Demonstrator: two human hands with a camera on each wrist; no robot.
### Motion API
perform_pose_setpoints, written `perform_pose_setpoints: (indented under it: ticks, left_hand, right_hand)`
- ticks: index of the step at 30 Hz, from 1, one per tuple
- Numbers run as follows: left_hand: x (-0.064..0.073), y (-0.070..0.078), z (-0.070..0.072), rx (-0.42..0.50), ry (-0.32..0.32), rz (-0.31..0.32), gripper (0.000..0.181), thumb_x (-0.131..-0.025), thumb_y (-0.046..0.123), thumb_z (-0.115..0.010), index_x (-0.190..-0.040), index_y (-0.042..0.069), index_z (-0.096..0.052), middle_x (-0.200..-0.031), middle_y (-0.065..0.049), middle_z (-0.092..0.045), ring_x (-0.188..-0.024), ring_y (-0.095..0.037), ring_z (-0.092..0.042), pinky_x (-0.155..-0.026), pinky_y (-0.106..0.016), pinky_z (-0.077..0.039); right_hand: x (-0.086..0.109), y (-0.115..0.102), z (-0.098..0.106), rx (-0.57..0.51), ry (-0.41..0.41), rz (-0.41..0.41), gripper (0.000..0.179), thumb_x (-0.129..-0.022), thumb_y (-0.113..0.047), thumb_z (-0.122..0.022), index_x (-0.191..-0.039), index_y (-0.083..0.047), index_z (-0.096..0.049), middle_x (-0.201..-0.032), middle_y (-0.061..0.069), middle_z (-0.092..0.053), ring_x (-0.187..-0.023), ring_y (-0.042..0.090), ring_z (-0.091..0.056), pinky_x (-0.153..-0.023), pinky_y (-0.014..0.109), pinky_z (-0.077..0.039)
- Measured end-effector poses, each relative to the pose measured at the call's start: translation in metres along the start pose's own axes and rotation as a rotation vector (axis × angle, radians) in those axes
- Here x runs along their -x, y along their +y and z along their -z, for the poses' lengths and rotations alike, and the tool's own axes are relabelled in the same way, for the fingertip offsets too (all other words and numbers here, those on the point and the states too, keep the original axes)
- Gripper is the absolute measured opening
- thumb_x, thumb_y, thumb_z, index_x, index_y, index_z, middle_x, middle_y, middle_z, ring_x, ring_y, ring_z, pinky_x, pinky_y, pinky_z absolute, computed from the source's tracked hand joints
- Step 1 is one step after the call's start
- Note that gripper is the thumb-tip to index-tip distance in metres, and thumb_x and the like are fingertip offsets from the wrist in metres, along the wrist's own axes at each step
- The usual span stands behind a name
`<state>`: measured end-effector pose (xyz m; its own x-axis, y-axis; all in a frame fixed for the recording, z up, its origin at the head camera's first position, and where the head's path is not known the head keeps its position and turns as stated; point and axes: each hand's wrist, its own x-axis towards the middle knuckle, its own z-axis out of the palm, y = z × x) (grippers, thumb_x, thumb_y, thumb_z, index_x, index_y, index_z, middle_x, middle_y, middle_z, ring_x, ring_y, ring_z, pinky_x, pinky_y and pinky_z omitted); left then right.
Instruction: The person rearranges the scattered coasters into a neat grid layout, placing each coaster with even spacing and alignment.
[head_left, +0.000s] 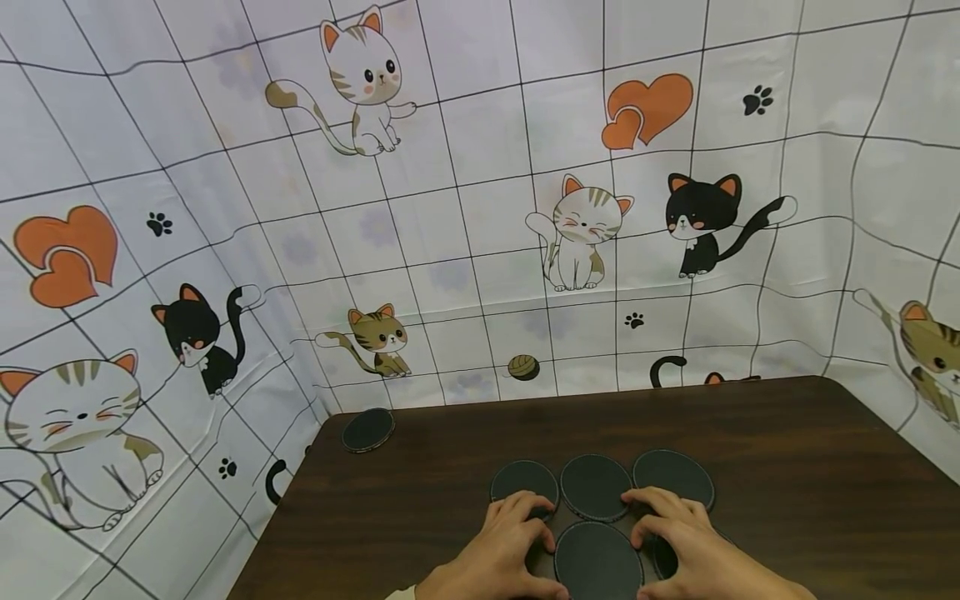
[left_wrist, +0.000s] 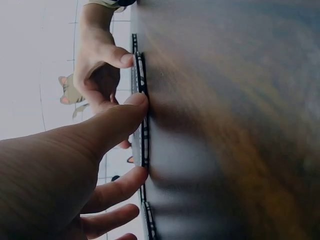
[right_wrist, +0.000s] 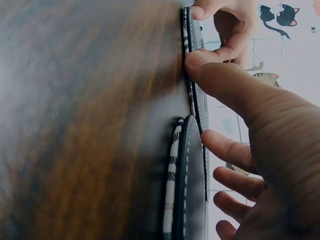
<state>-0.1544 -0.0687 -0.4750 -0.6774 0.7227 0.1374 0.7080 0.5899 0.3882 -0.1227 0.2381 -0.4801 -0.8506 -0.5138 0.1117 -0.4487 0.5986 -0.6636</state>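
Both hands reach in from the near edge around a round dark coaster (head_left: 597, 562) in the front of a group. My left hand (head_left: 498, 546) lies at its left side, thumb and a fingertip near the rim, another finger over the back-left coaster (head_left: 517, 477). On the other side my right hand (head_left: 686, 546) mirrors it, thumb at the rim, a finger by the back-middle coaster (head_left: 596, 486). Partly under the right hand is another dark coaster (head_left: 663, 557). In the left wrist view, the left thumb (left_wrist: 136, 102) touches a coaster's patterned edge (left_wrist: 145, 145); its fingers are spread.
A back-right coaster (head_left: 671, 475) sits beyond the right hand. Alone at the table's far left corner lies one more dark disc (head_left: 369, 430). A dark wooden table (head_left: 420, 492) carries them all, with cat-printed white sheeting (head_left: 480, 208) rising behind and at both sides.
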Motion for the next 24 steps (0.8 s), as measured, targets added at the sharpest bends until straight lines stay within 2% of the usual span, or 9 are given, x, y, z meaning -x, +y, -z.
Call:
perform_pose_setpoints:
  ticks: [6,8,14,19,24]
  left_hand:
    - [0.001,-0.001,0.003,0.008,-0.004,0.014,0.037,-0.073,0.065,-0.061,-0.097,0.036,-0.058,-0.133,0.006,-0.035,-0.123,-0.016,-0.030,-0.097,-0.045,-0.028]
    - [0.001,-0.001,0.005,-0.008,0.009,0.001,0.038,-0.074,0.065,-0.060,-0.098,0.035,-0.058,-0.133,0.006,-0.035,-0.123,-0.016,-0.030,-0.097,-0.045,-0.028]
    - [0.004,-0.007,0.021,-0.109,0.142,-0.037,0.043,-0.076,0.058,-0.065,-0.102,0.024,-0.059,-0.135,0.001,-0.037,-0.126,-0.018,-0.032,-0.098,-0.049,-0.028]
    - [0.011,-0.019,0.033,-0.131,0.215,0.018,0.042,-0.078,0.047,-0.070,-0.107,0.020,-0.058,-0.134,0.000,-0.039,-0.124,-0.018,-0.034,-0.097,-0.050,-0.028]
    - [0.021,-0.031,0.044,-0.120,0.242,0.106,0.047,-0.078,0.042,-0.073,-0.115,0.019,-0.056,-0.133,0.000,-0.040,-0.124,-0.019,-0.035,-0.097,-0.052,-0.026]
  right_hand:
    - [-0.001,0.002,-0.001,0.023,0.046,0.096,0.038,-0.071,-0.050,-0.073,-0.102,-0.034,-0.059,-0.143,0.008,-0.027,-0.117,0.035,-0.024,-0.078,0.060,-0.032]
    - [-0.001,0.001,0.000,0.026,0.042,0.088,0.035,-0.073,-0.050,-0.072,-0.102,-0.035,-0.058,-0.143,0.006,-0.027,-0.118,0.033,-0.023,-0.079,0.061,-0.032]
    - [-0.010,0.000,0.008,0.094,0.131,0.145,0.034,-0.072,-0.050,-0.073,-0.100,-0.035,-0.061,-0.138,-0.001,-0.035,-0.115,0.026,-0.030,-0.081,0.052,-0.028]
    - [-0.017,0.000,0.014,0.128,0.195,0.188,0.040,-0.070,-0.049,-0.075,-0.104,-0.033,-0.061,-0.136,-0.002,-0.039,-0.116,0.027,-0.035,-0.083,0.053,-0.024]
    - [-0.022,-0.002,0.020,0.146,0.246,0.216,0.043,-0.070,-0.046,-0.076,-0.109,-0.035,-0.059,-0.133,0.001,-0.043,-0.114,0.028,-0.037,-0.083,0.053,-0.024]
